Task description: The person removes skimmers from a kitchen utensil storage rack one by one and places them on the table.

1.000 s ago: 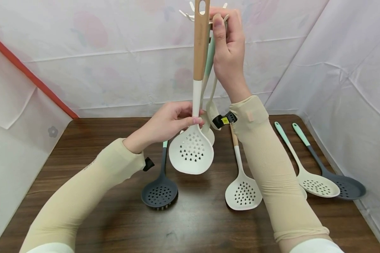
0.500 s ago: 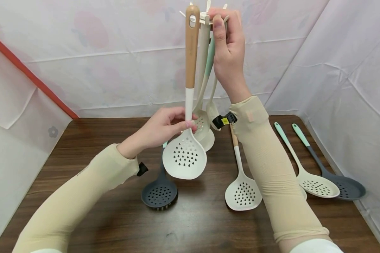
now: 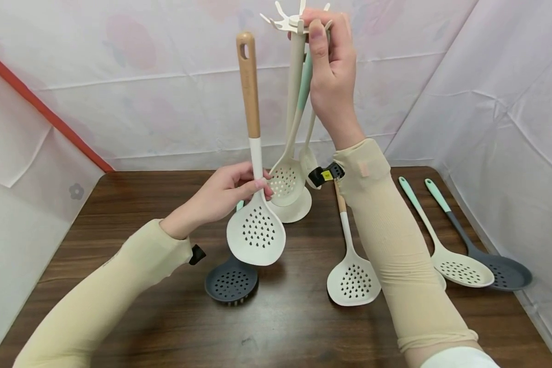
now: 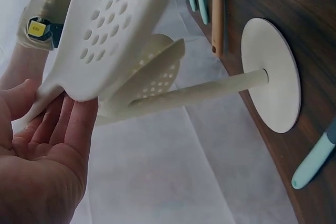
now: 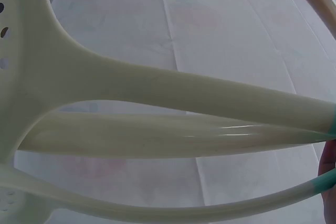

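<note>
My left hand [image 3: 259, 185] pinches the white neck of a wooden-handled white slotted spoon [image 3: 256, 234], holding it upright just left of the rack and above the table. In the left wrist view, my fingers [image 4: 63, 129] lie under the spoon's head [image 4: 115, 24]. My right hand [image 3: 321, 31] grips the top of the white utensil rack [image 3: 296, 82], whose round base [image 3: 299, 208] stands on the table. A cream slotted spoon with a mint handle [image 3: 284, 181] hangs from the rack with another cream utensil behind it. Their handles [image 5: 184, 90] fill the right wrist view.
On the dark wooden table [image 3: 142, 204] lie a dark grey skimmer [image 3: 231, 280], a white wooden-handled slotted spoon [image 3: 353, 278], a cream slotted spoon [image 3: 462, 268] and a dark grey spoon [image 3: 506, 272] at the right. White cloth walls enclose the back and sides.
My left hand has carried the white slotted spoon down and left, away from the rack's top hooks. The right hand has stayed on the rack's top.
</note>
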